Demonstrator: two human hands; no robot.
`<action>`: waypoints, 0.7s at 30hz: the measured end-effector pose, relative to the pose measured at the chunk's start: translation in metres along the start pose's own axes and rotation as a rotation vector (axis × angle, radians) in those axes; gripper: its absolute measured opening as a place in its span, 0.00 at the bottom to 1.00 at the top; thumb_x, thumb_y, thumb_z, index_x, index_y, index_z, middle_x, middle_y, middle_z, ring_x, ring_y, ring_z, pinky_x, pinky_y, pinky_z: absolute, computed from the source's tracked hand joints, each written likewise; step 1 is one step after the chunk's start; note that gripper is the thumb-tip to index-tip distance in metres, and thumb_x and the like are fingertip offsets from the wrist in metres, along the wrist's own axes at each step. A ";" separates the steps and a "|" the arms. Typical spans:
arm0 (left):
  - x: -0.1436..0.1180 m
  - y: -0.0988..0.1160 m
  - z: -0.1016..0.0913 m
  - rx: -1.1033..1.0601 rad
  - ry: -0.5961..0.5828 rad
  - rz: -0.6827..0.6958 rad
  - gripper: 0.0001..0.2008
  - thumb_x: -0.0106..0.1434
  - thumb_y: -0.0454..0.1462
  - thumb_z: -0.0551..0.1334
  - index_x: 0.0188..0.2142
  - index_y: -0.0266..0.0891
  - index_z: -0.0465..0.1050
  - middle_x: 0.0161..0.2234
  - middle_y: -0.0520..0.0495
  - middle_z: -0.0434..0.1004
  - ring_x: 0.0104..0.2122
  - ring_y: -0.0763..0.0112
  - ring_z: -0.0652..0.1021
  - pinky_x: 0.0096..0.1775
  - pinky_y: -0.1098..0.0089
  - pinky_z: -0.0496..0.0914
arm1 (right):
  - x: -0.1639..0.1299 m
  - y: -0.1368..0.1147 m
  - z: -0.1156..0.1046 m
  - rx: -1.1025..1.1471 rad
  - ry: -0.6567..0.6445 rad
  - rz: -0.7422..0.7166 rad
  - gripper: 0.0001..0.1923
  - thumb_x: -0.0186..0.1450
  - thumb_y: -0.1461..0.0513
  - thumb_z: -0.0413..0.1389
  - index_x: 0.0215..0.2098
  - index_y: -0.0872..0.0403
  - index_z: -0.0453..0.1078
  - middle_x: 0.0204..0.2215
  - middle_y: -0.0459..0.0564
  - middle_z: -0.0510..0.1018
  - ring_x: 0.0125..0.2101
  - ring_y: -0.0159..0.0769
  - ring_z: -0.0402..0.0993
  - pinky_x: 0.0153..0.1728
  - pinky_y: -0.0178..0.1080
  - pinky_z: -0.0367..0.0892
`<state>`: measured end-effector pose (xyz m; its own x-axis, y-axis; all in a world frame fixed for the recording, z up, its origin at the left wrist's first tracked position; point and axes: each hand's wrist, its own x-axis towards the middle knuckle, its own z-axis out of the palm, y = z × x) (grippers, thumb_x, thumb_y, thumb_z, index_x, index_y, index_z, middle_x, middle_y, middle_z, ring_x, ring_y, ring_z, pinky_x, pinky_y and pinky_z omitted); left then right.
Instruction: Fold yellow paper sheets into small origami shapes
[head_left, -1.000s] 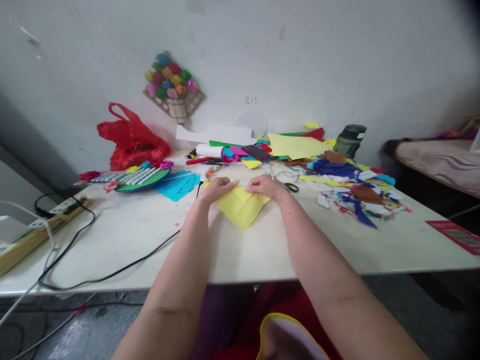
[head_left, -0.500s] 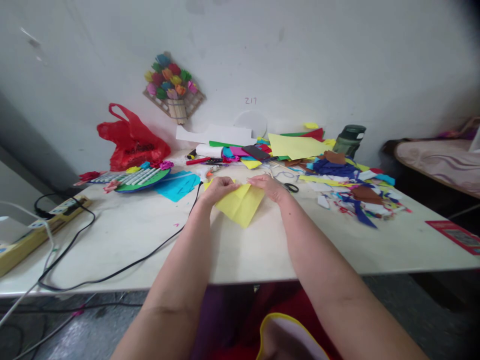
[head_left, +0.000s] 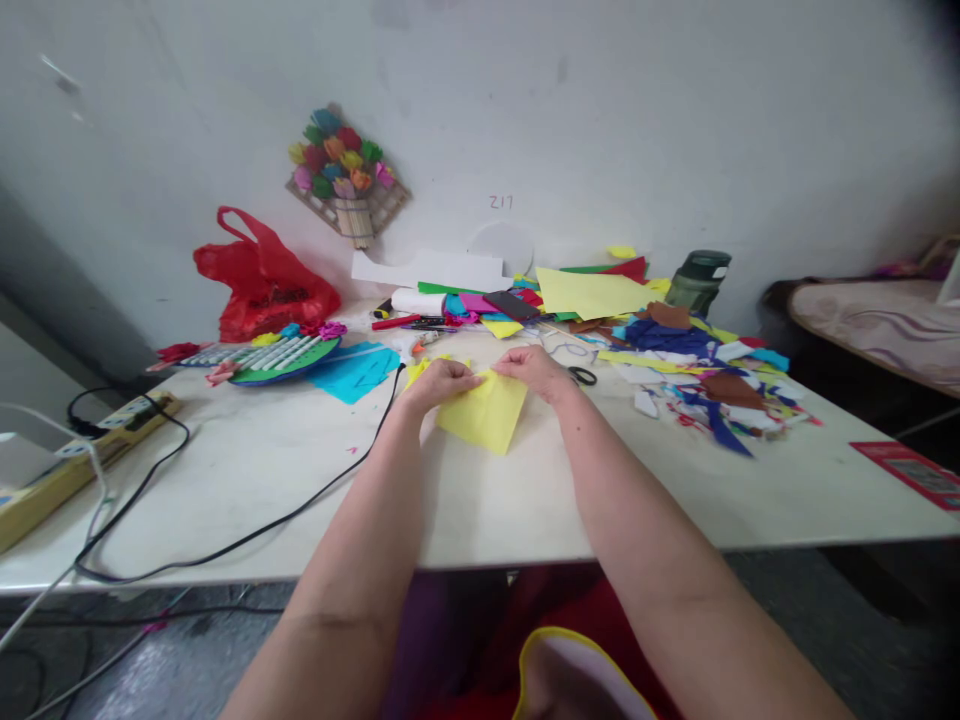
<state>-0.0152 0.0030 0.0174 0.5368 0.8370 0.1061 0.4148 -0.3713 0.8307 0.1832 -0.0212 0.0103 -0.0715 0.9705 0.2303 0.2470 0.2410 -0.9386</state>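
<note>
Both hands meet over a folded sheet of yellow paper [head_left: 484, 412] near the middle of the white table [head_left: 525, 500]. Left hand [head_left: 442, 381] lies on the paper's upper left corner with its fingers curled down onto it, thumb and fingertips closed on the edge. Right hand [head_left: 534, 368] grips the upper right corner, its fingers bent and pressed together on the paper's top edge. The paper itself rests on the table, tilted so that one corner points toward the person, and its lower part lies free of either hand.

Just behind the right hand lie black-handled scissors [head_left: 581, 375]. To the right of them spreads a heap of paper scraps [head_left: 697, 385] in blue, brown, white and red. Farther back, against the wall, lie larger coloured sheets [head_left: 589, 290], with a dark green bottle [head_left: 699, 280] standing beside them. Left of the hands lies a blue sheet [head_left: 356, 368], and next to it a round green craft piece [head_left: 281, 355] set with white sticks. A red plastic bag [head_left: 262, 280] sits behind that, by the wall. A black cable [head_left: 247, 535] runs across the table's left half toward a yellow power strip [head_left: 67, 470] at the left edge. On the wall hangs a paper-flower bouquet [head_left: 345, 170]. A red card [head_left: 911, 470] lies at the table's far right edge.
</note>
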 end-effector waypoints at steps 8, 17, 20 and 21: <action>0.003 -0.001 0.001 -0.230 0.199 -0.027 0.20 0.49 0.52 0.62 0.25 0.35 0.68 0.20 0.52 0.66 0.20 0.78 0.65 0.22 0.76 0.57 | 0.004 0.004 -0.002 0.338 0.079 0.129 0.23 0.55 0.45 0.54 0.36 0.55 0.71 0.27 0.51 0.78 0.25 0.36 0.73 0.26 0.37 0.67; 0.014 -0.013 0.011 -0.179 0.286 0.011 0.20 0.52 0.53 0.58 0.28 0.37 0.66 0.22 0.53 0.67 0.22 0.78 0.66 0.24 0.76 0.59 | 0.003 0.005 0.012 0.482 0.004 0.255 0.18 0.46 0.57 0.66 0.33 0.57 0.72 0.30 0.54 0.80 0.31 0.42 0.77 0.35 0.43 0.72; 0.016 -0.017 0.013 -0.146 0.293 0.021 0.20 0.52 0.54 0.58 0.27 0.37 0.66 0.22 0.53 0.66 0.22 0.77 0.65 0.24 0.76 0.58 | 0.002 0.003 0.014 0.484 0.023 0.308 0.18 0.43 0.59 0.67 0.32 0.56 0.72 0.30 0.54 0.80 0.30 0.42 0.77 0.35 0.44 0.73; 0.017 -0.017 0.013 -0.135 0.293 0.023 0.20 0.52 0.54 0.58 0.27 0.38 0.66 0.22 0.53 0.65 0.22 0.77 0.65 0.24 0.75 0.58 | 0.002 0.002 0.014 0.479 0.028 0.320 0.18 0.43 0.60 0.67 0.31 0.56 0.72 0.30 0.54 0.80 0.30 0.43 0.77 0.35 0.44 0.73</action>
<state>-0.0038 0.0181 -0.0023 0.3022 0.9166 0.2618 0.2931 -0.3507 0.8895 0.1703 -0.0185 0.0049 -0.0378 0.9958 -0.0834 -0.2137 -0.0896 -0.9728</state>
